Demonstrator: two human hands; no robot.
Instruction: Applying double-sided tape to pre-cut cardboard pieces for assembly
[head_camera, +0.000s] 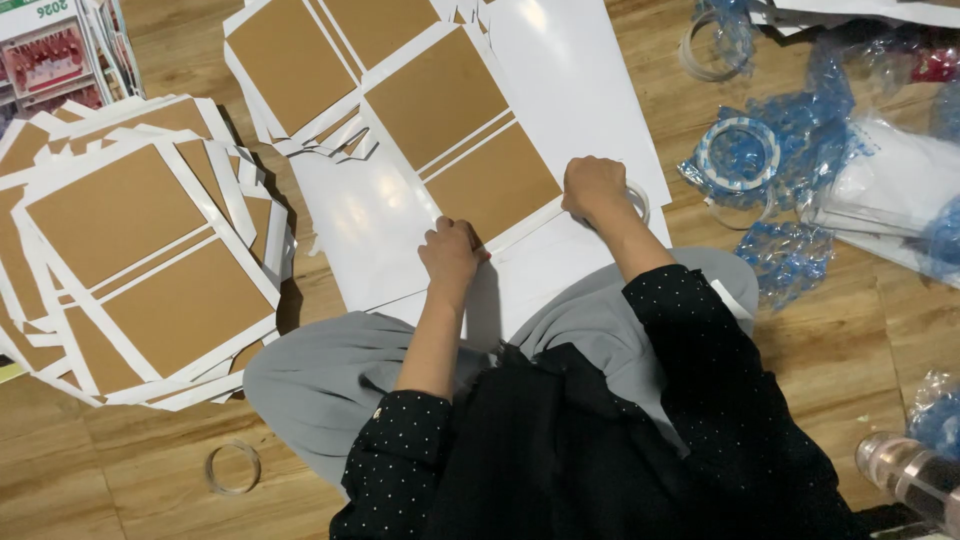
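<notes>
A large white glossy sheet (370, 215) lies on the wooden floor in front of my knees, with brown cardboard panels (440, 95) (492, 182) lying on it. My left hand (452, 252) presses down with closed fingers at the near corner of the lower brown panel. My right hand (596, 188) is closed around a roll of clear tape (638, 200) at the panel's right corner. A thin white strip runs along the panel's near edge between my hands.
A stack of finished white-bordered brown boards (135, 250) lies at the left. More boards (290, 60) lie at the top. Tape rolls (738, 152) in blue plastic wrap lie at the right. An empty tape ring (232, 467) rests near my left knee.
</notes>
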